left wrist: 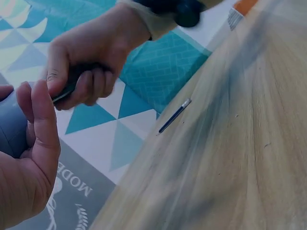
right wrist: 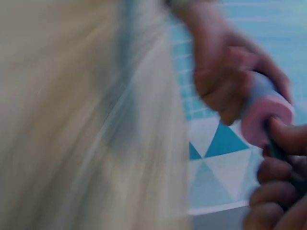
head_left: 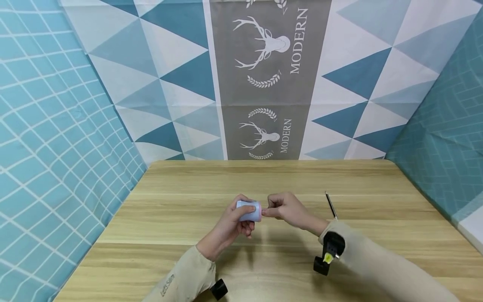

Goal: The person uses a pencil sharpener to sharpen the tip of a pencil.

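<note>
My left hand (head_left: 235,219) holds a small light-blue, rounded pencil sharpener (head_left: 245,210), thumb along its side and fingers curled round it. Its pink end (right wrist: 259,117) faces my right hand (head_left: 288,209). That hand pinches a thin dark pencil (right wrist: 273,146), its tip at the hole in the pink face; most of the shaft is hidden by the fingers. In the head view both hands meet above the middle of the table. A second dark pencil (head_left: 331,204) with a pale end lies on the wood, beyond my right wrist.
The wood-grain table (head_left: 170,226) spreads out below both hands. Patterned cloth (head_left: 181,75) hangs behind it, with blue gridded cloth (head_left: 45,126) at the left and teal cloth (head_left: 445,138) at the right. An orange item (left wrist: 244,6) shows at the left wrist view's top edge.
</note>
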A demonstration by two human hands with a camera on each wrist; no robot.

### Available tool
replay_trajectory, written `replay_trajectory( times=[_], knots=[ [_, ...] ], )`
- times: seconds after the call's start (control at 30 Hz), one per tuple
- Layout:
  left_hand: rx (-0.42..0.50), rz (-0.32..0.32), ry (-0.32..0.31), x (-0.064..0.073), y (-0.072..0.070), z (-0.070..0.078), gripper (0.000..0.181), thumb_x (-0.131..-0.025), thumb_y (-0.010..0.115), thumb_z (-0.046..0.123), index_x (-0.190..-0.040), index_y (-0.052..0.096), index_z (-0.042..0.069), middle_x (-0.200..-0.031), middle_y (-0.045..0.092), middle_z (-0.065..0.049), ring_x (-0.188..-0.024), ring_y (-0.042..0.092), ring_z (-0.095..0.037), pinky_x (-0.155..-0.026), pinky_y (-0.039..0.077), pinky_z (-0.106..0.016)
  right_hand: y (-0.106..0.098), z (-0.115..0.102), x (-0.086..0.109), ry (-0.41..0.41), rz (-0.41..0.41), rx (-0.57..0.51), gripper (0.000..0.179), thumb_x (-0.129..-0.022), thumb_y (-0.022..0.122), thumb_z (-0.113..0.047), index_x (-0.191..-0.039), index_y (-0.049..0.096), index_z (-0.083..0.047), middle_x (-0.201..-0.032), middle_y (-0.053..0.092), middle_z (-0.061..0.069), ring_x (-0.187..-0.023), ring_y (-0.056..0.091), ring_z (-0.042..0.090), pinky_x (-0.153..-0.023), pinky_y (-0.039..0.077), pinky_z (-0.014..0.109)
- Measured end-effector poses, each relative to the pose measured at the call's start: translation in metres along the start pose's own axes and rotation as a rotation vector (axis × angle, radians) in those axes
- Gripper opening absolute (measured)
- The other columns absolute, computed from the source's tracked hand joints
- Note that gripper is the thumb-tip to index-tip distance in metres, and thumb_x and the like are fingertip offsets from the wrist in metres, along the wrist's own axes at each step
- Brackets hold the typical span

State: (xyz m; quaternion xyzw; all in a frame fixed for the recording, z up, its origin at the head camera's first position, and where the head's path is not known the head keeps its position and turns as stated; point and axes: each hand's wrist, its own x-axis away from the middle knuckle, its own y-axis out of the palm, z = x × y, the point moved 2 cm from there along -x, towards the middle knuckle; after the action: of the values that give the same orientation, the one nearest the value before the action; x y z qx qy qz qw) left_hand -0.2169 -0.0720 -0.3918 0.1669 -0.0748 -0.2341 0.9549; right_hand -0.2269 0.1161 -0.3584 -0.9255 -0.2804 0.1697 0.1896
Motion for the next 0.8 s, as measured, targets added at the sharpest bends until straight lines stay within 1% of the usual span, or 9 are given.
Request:
replay_trajectory(
  times=[0.07,0.13,0.23,0.3,0.37,0.5,0.6,0.7,0.8],
  knots=[
    [-0.031,-0.006,0.003,0.000,0.001,-0.001,0.018,-0.092,0.060,0.018,-0.105,0.049,0.013,-0.060,0.062,-0.003,-0.044,0.055,-0.007,-0.043,0.054,-0.025,-0.004,0.004,-0.002,0.290,-0.110,-0.261,0.037,-0.094,0.063,-0.013,-0.065,0.040,-0.012,-0.052,0.030,-0.006,-0.042,0.020,0.005,-0.040,0.016,0.021],
    [-0.042,-0.016,-0.010,0.001,0.000,-0.003,0.017,-0.092,0.059,0.018,-0.105,0.049,0.013,-0.060,0.062,-0.003,-0.044,0.055,-0.007,-0.043,0.054,-0.025,-0.006,0.008,-0.002,0.467,-0.200,-0.390,0.036,-0.096,0.059,-0.013,-0.067,0.039,-0.012,-0.051,0.028,-0.005,-0.041,0.016,0.006,-0.039,0.012,0.021],
    [-0.031,-0.019,-0.036,0.001,-0.002,-0.006,0.015,-0.094,0.057,0.018,-0.103,0.047,0.014,-0.060,0.061,-0.002,-0.044,0.055,-0.006,-0.044,0.054,-0.024,-0.007,0.010,-0.002,0.506,-0.252,-0.404,0.031,-0.098,0.058,-0.016,-0.071,0.044,-0.011,-0.052,0.030,-0.004,-0.041,0.017,0.006,-0.039,0.013,0.021],
    [-0.013,-0.013,-0.042,0.001,-0.004,-0.006,0.013,-0.094,0.056,0.019,-0.102,0.046,0.015,-0.061,0.061,-0.001,-0.045,0.054,-0.006,-0.045,0.053,-0.023,-0.006,0.007,-0.001,0.372,-0.204,-0.283,0.025,-0.098,0.061,-0.017,-0.076,0.052,-0.009,-0.055,0.039,-0.004,-0.043,0.026,0.006,-0.039,0.021,0.021],
    [0.006,-0.010,-0.034,0.001,-0.006,-0.004,0.013,-0.095,0.055,0.019,-0.103,0.045,0.015,-0.062,0.061,-0.001,-0.046,0.054,-0.006,-0.045,0.053,-0.023,-0.005,0.002,0.002,0.137,-0.137,-0.062,0.017,-0.097,0.065,-0.017,-0.083,0.058,-0.009,-0.062,0.051,-0.005,-0.047,0.036,0.006,-0.040,0.031,0.021],
    [0.040,-0.021,-0.008,0.000,-0.005,0.001,0.017,-0.096,0.053,0.023,-0.105,0.044,0.013,-0.064,0.061,-0.001,-0.047,0.054,-0.006,-0.045,0.052,-0.023,-0.001,-0.010,0.009,-0.528,0.029,0.750,0.015,-0.103,0.054,-0.014,-0.092,0.061,-0.007,-0.076,0.059,-0.003,-0.059,0.049,0.006,-0.049,0.044,0.019],
    [0.070,-0.026,0.003,-0.001,-0.004,0.003,0.016,-0.096,0.051,0.024,-0.105,0.043,0.013,-0.062,0.060,0.000,-0.046,0.052,-0.006,-0.044,0.051,-0.022,0.002,-0.011,0.014,-0.876,0.221,1.240,0.028,-0.109,0.036,-0.011,-0.092,0.059,-0.006,-0.079,0.055,0.002,-0.061,0.048,0.011,-0.048,0.042,0.019],
    [0.093,-0.033,0.003,-0.001,-0.003,0.003,0.013,-0.096,0.048,0.023,-0.104,0.042,0.014,-0.063,0.061,0.000,-0.047,0.052,-0.005,-0.044,0.049,-0.022,0.002,-0.007,0.015,-0.955,0.303,1.415,0.031,-0.109,0.033,-0.007,-0.091,0.058,-0.008,-0.080,0.055,0.004,-0.062,0.047,0.015,-0.047,0.038,0.022],
    [0.100,-0.044,0.004,0.000,-0.002,0.002,0.012,-0.097,0.047,0.022,-0.104,0.042,0.014,-0.067,0.064,0.000,-0.048,0.053,-0.004,-0.045,0.048,-0.021,0.003,-0.005,0.012,-0.985,0.366,1.397,0.027,-0.105,0.040,-0.005,-0.087,0.059,-0.008,-0.075,0.053,0.003,-0.058,0.044,0.013,-0.045,0.037,0.020]
  ],
)
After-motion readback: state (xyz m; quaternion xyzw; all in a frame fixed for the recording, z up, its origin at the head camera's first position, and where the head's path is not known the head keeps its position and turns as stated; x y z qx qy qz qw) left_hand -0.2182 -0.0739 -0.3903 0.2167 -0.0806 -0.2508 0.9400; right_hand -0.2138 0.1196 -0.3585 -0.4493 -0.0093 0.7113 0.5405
